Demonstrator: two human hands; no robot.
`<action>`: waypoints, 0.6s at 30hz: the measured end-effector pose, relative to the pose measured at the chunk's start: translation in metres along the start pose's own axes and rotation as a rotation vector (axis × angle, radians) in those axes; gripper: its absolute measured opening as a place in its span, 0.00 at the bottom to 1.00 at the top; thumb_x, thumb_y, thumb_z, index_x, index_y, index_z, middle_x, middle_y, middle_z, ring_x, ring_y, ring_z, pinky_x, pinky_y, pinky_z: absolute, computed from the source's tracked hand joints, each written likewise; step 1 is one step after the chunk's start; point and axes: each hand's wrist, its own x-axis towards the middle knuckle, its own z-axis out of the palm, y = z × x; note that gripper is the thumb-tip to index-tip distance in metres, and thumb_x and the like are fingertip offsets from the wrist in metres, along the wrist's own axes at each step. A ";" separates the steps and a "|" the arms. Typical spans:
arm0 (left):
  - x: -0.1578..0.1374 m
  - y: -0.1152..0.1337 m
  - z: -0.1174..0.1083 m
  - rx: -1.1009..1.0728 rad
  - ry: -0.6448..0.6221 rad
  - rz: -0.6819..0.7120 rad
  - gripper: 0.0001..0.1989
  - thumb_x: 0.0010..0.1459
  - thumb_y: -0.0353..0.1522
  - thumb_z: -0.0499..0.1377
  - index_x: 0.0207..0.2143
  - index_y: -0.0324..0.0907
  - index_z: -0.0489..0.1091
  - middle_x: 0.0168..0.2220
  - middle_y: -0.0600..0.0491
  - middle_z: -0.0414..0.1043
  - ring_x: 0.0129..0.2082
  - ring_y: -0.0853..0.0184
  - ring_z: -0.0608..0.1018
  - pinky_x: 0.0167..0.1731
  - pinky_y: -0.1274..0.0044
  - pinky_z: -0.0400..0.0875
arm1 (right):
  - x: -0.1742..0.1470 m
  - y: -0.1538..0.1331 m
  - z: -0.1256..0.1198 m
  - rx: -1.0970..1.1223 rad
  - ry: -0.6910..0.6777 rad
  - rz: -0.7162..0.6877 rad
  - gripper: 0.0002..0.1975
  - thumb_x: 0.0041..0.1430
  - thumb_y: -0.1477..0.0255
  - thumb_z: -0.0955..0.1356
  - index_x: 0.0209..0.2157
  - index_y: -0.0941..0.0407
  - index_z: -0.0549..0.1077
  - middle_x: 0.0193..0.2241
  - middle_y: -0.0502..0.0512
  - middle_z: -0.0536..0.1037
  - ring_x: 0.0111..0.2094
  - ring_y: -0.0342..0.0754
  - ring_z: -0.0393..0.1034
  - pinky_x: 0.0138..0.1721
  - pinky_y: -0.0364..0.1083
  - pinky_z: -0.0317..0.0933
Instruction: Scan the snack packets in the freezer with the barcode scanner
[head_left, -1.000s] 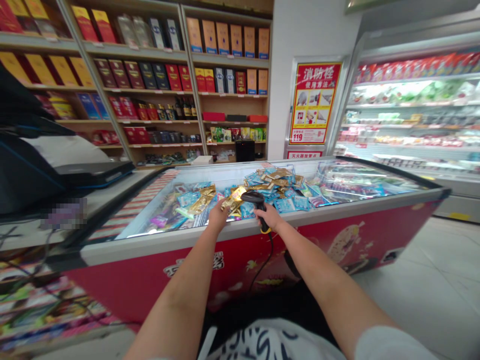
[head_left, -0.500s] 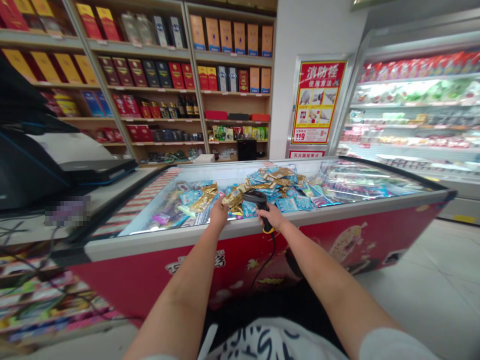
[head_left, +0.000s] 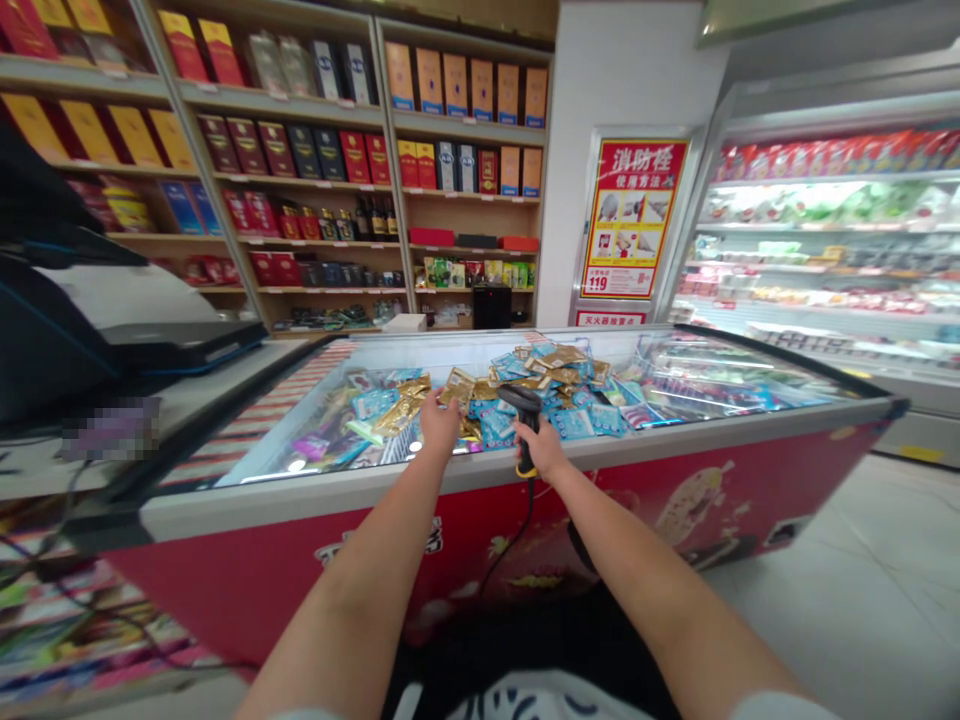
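Note:
A black handheld barcode scanner [head_left: 527, 425] with a yellow trim is gripped in my right hand [head_left: 541, 447], its head tilted toward the left. My left hand [head_left: 441, 425] is closed at the fingertips on a gold ice cream packet [head_left: 458, 385], just left of the scanner. Both hands are over the near edge of a red chest freezer [head_left: 645, 490]. Beneath and behind them is a pile of gold and blue packets [head_left: 559, 375], lying on the freezer's glass top. More gold packets [head_left: 405, 405] lie left of my left hand.
The scanner's cable [head_left: 517, 540] hangs down the freezer front. On the left stands a counter with black checkout equipment [head_left: 180, 345]. Shelves of boxed goods [head_left: 322, 185] line the back wall, beside a red fire-hydrant poster [head_left: 634, 220]. A lit refrigerated display [head_left: 825, 240] stands at right.
The gold packet in my left hand has tipped up and shifted slightly left, away from the scanner. My right hand keeps its hold on the scanner. The camera view has shifted slightly.

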 end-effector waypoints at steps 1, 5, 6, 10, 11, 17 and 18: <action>0.002 0.004 0.005 0.027 -0.021 0.005 0.23 0.55 0.34 0.54 0.53 0.36 0.63 0.41 0.46 0.74 0.32 0.66 0.78 0.35 0.75 0.69 | 0.000 0.000 0.000 0.005 -0.008 0.000 0.16 0.48 0.59 0.67 0.33 0.56 0.65 0.18 0.45 0.69 0.14 0.40 0.64 0.14 0.39 0.59; 0.004 0.017 0.024 0.110 -0.114 0.058 0.20 0.50 0.32 0.59 0.47 0.37 0.69 0.38 0.45 0.75 0.38 0.61 0.77 0.38 0.74 0.67 | 0.000 -0.001 0.000 0.003 -0.028 0.002 0.17 0.48 0.59 0.67 0.34 0.56 0.65 0.19 0.45 0.69 0.14 0.41 0.64 0.15 0.40 0.59; 0.003 0.019 0.028 0.133 -0.138 0.080 0.18 0.49 0.33 0.60 0.44 0.38 0.71 0.37 0.45 0.75 0.38 0.60 0.77 0.39 0.74 0.67 | -0.001 -0.001 0.000 0.001 -0.029 0.004 0.17 0.48 0.59 0.67 0.34 0.56 0.65 0.19 0.45 0.69 0.14 0.41 0.64 0.15 0.41 0.60; -0.001 0.021 0.027 0.211 -0.145 0.147 0.15 0.52 0.38 0.58 0.40 0.40 0.74 0.43 0.43 0.73 0.44 0.58 0.74 0.44 0.72 0.65 | 0.000 0.001 -0.001 -0.018 -0.043 -0.002 0.16 0.48 0.59 0.67 0.34 0.56 0.66 0.19 0.46 0.70 0.14 0.42 0.64 0.16 0.42 0.60; 0.000 0.019 0.022 0.227 -0.124 0.158 0.16 0.54 0.39 0.56 0.42 0.40 0.73 0.46 0.42 0.71 0.47 0.57 0.72 0.46 0.71 0.63 | 0.000 0.002 -0.002 -0.027 -0.048 -0.008 0.16 0.49 0.59 0.67 0.34 0.56 0.66 0.20 0.46 0.70 0.14 0.42 0.64 0.15 0.42 0.60; 0.020 -0.028 -0.039 0.381 0.163 0.001 0.18 0.50 0.35 0.58 0.43 0.35 0.70 0.50 0.32 0.66 0.53 0.43 0.65 0.48 0.55 0.59 | 0.001 0.004 -0.003 -0.105 -0.072 -0.025 0.15 0.50 0.59 0.66 0.33 0.56 0.66 0.20 0.47 0.70 0.15 0.41 0.64 0.16 0.41 0.61; 0.026 -0.037 -0.050 0.389 0.169 -0.030 0.18 0.48 0.34 0.59 0.42 0.35 0.70 0.50 0.30 0.65 0.52 0.41 0.65 0.47 0.53 0.58 | 0.001 0.004 -0.003 -0.115 -0.075 -0.025 0.15 0.50 0.59 0.66 0.33 0.56 0.66 0.20 0.47 0.70 0.15 0.41 0.64 0.16 0.41 0.61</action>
